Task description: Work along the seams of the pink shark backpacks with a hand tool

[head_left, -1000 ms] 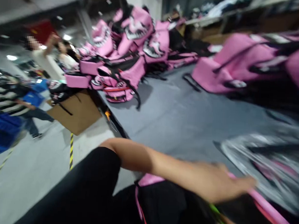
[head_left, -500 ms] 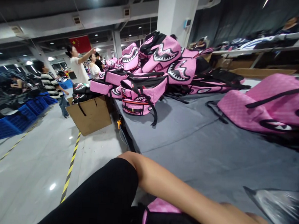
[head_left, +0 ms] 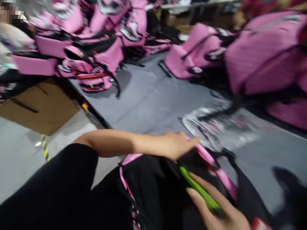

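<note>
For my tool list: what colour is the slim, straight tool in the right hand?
The slim tool is mostly bright green, seen best in the head view.

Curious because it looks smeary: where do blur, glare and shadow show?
Head view: blur softens the left hand, right hand and green tool; same head view: white glare streaks the clear plastic, and a dark shadow falls on the grey table beside a pink backpack.

Pale floor (head_left: 11, 159) beside grey table (head_left: 149, 91)
</note>
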The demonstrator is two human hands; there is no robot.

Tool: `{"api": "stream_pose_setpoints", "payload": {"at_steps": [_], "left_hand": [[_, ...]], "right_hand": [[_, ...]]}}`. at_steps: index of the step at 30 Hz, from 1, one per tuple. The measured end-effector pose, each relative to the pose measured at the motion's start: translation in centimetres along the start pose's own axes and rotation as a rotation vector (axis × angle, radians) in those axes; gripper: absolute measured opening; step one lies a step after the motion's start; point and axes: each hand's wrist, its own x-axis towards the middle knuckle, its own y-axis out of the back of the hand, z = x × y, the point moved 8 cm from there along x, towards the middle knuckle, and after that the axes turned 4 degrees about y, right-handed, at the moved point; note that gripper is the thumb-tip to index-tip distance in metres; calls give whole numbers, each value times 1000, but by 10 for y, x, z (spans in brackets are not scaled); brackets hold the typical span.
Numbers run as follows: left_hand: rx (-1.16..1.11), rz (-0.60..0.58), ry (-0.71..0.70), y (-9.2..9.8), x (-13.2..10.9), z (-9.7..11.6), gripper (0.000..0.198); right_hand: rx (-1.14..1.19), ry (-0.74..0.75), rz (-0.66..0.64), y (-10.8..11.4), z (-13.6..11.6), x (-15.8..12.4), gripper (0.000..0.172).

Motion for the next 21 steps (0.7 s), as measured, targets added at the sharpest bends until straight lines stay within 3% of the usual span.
{"api": "stream_pose_setpoints", "payload": {"at_steps": [2, 5, 13, 21], "left_hand": [[35, -19, -19, 3, -1, -1, 83], [103, -29, -21, 7, -5, 0, 88], [175, -82, 27, 8, -5, 3, 87], [199, -92, 17, 6, -3, 2, 89]], "right_hand": [[-55, -97, -23, 12, 7, -12, 33], [-62, -159, -64, 15, 8, -8, 28], [-5, -97, -73, -10, -1, 7, 24], [6, -79, -80, -13, -8, 5, 24]]}}
